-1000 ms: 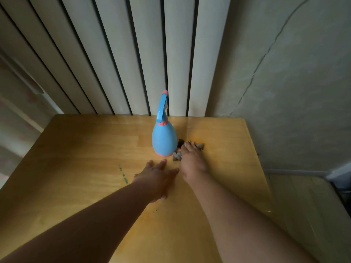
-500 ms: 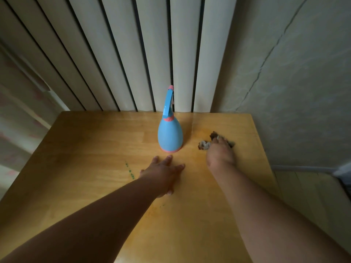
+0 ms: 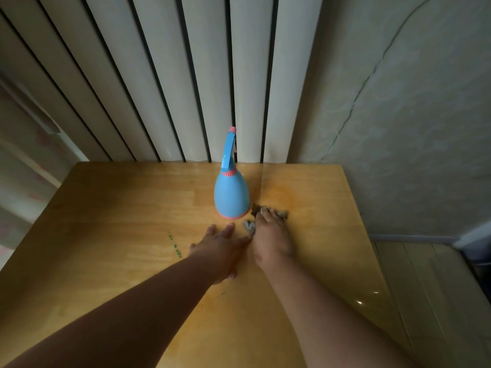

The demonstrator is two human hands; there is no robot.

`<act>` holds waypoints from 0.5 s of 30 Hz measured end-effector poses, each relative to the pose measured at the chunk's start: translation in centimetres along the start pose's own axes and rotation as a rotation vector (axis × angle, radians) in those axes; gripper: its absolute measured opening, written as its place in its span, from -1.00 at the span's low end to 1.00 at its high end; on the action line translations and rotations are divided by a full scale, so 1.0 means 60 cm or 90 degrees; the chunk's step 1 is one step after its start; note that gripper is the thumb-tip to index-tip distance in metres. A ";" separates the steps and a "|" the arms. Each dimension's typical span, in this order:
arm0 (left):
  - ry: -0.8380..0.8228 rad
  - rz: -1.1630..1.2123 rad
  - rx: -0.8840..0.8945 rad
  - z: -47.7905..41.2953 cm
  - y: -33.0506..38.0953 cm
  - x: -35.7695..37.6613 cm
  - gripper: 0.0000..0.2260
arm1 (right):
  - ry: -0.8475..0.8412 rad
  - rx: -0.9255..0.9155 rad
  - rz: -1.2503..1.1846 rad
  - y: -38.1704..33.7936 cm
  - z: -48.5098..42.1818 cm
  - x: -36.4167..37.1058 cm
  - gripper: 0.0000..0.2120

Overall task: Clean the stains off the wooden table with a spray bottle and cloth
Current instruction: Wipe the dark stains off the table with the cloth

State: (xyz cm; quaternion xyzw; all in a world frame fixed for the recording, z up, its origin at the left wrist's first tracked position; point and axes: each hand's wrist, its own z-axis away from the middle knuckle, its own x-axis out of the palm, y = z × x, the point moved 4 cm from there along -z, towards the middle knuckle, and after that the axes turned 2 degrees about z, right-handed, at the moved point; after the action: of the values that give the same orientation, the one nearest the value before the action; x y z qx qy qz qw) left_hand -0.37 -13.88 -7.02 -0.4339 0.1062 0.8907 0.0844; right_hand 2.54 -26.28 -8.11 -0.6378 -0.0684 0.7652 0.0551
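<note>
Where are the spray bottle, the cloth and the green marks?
spray bottle [image 3: 231, 197]: head view, on its blue body.
cloth [image 3: 249, 224]: head view, on its bunched near end.
green marks [image 3: 175, 246]: head view, on a middle dot of the line.

Both bare forearms reached forward from the lower edge and converged toward the middle. The left hand [image 3: 221, 251] lay palm down, fingers straight and slightly spread, its index fingertip just beside the right hand [image 3: 271, 240]. The right hand was knuckles up, slightly ahead of the left, its fingers curled down over a bunched cloth [image 3: 249, 224], wrist roughly straight
</note>
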 end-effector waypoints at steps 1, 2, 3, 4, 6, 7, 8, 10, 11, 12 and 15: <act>0.001 0.000 0.000 0.000 0.000 0.000 -0.17 | 0.003 -0.005 -0.005 0.002 -0.020 -0.004 -0.39; 0.001 0.001 0.000 -0.001 0.000 0.000 -0.17 | 0.006 -0.008 -0.009 0.004 -0.040 -0.007 -0.35; 0.001 0.001 0.001 -0.002 0.000 0.001 -0.17 | 0.007 -0.007 -0.011 0.008 -0.060 -0.009 -0.33; 0.000 0.002 0.002 -0.004 -0.001 0.001 -0.17 | 0.007 -0.003 -0.014 0.011 -0.078 -0.012 -0.34; 0.000 0.012 0.003 -0.006 -0.003 0.002 -0.16 | -0.006 0.004 -0.008 0.016 -0.110 -0.018 -0.38; 0.000 0.014 0.003 -0.007 -0.004 0.002 -0.16 | -0.014 0.008 -0.002 0.019 -0.123 -0.020 -0.40; 0.000 0.013 0.003 -0.008 -0.005 0.002 -0.16 | -0.022 0.016 -0.002 0.021 -0.134 -0.020 -0.41; -0.003 0.005 0.002 -0.009 -0.006 0.003 -0.16 | -0.027 0.060 -0.015 0.026 -0.143 -0.014 -0.41; -0.003 0.002 0.002 -0.009 -0.007 0.003 -0.16 | -0.026 0.097 -0.021 0.030 -0.142 -0.009 -0.40; -0.001 0.001 0.003 -0.010 -0.007 0.004 -0.16 | -0.026 0.132 -0.022 0.036 -0.140 -0.004 -0.38; 0.005 0.000 0.006 -0.011 -0.011 0.006 -0.16 | -0.030 0.180 -0.012 0.060 -0.125 0.001 -0.38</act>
State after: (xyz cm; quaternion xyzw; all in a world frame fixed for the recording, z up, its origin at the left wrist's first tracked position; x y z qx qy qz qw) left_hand 0.07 -13.39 -7.79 -0.4367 0.1111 0.8886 0.0859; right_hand 9.89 -29.53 -10.13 -0.6049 0.0332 0.7813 0.1500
